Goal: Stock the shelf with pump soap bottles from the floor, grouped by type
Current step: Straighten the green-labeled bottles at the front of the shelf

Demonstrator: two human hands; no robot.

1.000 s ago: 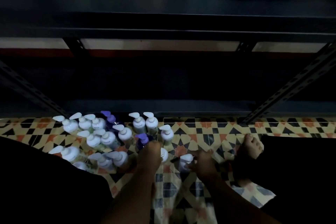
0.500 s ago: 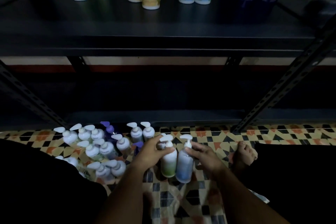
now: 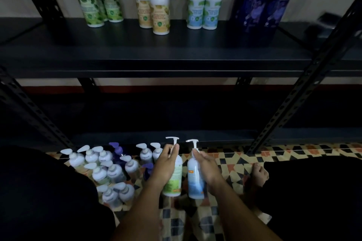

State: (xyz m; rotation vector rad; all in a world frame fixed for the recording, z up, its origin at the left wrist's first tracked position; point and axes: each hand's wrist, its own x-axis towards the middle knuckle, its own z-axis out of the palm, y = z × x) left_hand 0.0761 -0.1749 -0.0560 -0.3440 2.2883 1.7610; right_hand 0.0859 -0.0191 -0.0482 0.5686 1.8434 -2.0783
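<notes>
Both bottles have risen off the tiles since half a second ago, and more of the shelf (image 3: 176, 58) shows. Left hand (image 3: 166, 164) grips the green-label bottle (image 3: 174, 178); right hand (image 3: 205, 166) grips the blue-label bottle (image 3: 195, 180). Each bottle stands nearly upright, long axis vertical, pump heads up and spouts pointing left. They hang side by side above the patterned floor (image 3: 231, 162), right of the floor bottles (image 3: 109, 170).
</notes>
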